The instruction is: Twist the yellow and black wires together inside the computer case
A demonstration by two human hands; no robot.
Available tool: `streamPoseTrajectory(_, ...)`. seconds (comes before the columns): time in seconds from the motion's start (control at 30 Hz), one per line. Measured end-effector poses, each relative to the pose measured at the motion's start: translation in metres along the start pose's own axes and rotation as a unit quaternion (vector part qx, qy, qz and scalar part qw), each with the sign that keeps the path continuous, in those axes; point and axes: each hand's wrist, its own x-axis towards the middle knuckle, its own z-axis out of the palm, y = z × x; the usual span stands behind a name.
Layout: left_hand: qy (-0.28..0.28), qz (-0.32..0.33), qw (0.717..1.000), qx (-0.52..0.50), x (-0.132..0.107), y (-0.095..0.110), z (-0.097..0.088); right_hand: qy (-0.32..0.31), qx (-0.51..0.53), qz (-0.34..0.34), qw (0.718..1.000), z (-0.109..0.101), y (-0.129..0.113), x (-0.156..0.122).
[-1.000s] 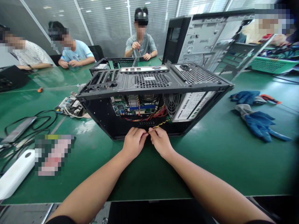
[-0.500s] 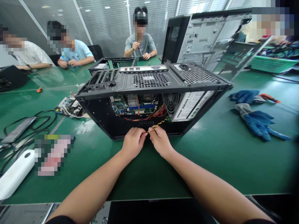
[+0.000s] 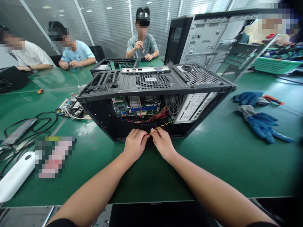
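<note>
An open black computer case lies on its side on the green table, with its motherboard, power supply and red wiring showing. A twisted yellow and black cable runs out of the case toward me. My left hand and my right hand meet at the case's near edge, both with fingers pinched shut on the end of that cable.
Blue gloves and an orange-handled tool lie to the right. A loose circuit board, black cables and a white device sit to the left. Another open case stands behind. Three people sit across the table.
</note>
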Motion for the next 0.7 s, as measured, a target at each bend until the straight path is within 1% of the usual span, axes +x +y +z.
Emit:
streamPoseTrajectory(0.13,-0.005,-0.003,1.000,-0.004,-0.0010,-0.0006,0.0005,-0.005,-0.014,-0.008,1.000,-0.0002,-0.0007,0.0000)
streamPoseTrajectory(0.4,-0.005,-0.019,1.000,-0.023,-0.0014,0.0011,0.0013,-0.019,0.001,-0.029,0.999,0.0000,-0.0011,0.0003)
streamPoseTrajectory(0.7,-0.006,-0.038,0.999,-0.037,-0.0022,0.0009,0.0018,-0.030,0.036,-0.016,0.999,0.0009,-0.0052,-0.0013)
